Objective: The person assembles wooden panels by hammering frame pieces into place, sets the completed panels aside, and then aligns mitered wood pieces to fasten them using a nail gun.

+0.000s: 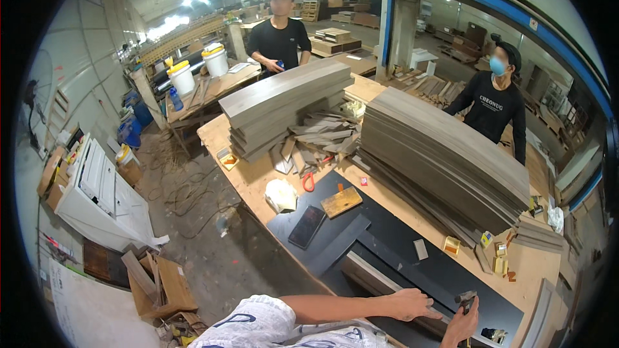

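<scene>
A long grey-brown wooden board (377, 277) stands on edge over a black panel (393, 245) near the front of the workbench. My left hand (411, 304) is closed over the board's upper edge, with some fingers hidden beneath. Just to its right, my right hand (460, 327) grips a hammer (465, 297), its dark metal head showing above the fingers and most of its handle hidden. A small dark object (494, 334) lies beyond the right hand, too small to make out.
Tall stacks of grey-brown boards (445, 148) and planks (284, 100) fill the far bench. A phone (307, 227), a wooden block (342, 202), red-handled tool (309, 182) and yellow boxes (452, 245) lie nearer. Two people stand across the bench (258, 193).
</scene>
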{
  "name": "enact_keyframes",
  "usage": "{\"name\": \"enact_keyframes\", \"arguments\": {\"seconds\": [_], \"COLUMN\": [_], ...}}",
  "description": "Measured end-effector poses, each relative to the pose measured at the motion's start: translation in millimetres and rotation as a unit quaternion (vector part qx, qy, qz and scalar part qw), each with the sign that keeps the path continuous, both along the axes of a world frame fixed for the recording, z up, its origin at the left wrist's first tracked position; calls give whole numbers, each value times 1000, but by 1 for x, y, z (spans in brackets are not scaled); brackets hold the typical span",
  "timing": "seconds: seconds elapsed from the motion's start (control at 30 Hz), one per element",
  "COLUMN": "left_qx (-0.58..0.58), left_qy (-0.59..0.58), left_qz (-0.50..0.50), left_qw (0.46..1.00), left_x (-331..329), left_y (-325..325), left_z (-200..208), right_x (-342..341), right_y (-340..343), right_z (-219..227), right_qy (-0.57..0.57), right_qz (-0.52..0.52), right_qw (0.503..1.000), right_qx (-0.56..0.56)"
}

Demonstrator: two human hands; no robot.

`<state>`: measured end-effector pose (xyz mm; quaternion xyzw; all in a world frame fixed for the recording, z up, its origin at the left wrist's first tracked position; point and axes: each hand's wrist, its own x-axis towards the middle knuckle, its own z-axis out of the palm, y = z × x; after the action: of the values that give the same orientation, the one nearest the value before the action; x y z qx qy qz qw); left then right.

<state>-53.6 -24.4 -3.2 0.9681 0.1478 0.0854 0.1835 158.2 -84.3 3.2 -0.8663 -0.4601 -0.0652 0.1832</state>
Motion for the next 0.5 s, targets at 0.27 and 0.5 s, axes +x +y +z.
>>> {"name": "enact_keyframes", "arguments": {"seconds": [0.27,0.5], "left_qx": [-4,16], "left_qy": [6,-14], "left_qz": [11,15], "left_qw": [1000,1000], "left_x": [1,-1], "left_y": [1,-1], "left_z": [5,4], "right_x": [2,-3], "right_y": [2,2], "right_z": [0,5], "right_qy": [-2,1], "right_qz": [-13,-6], "right_qw": [1000,1000], "right_qx": [-14,-12]}}
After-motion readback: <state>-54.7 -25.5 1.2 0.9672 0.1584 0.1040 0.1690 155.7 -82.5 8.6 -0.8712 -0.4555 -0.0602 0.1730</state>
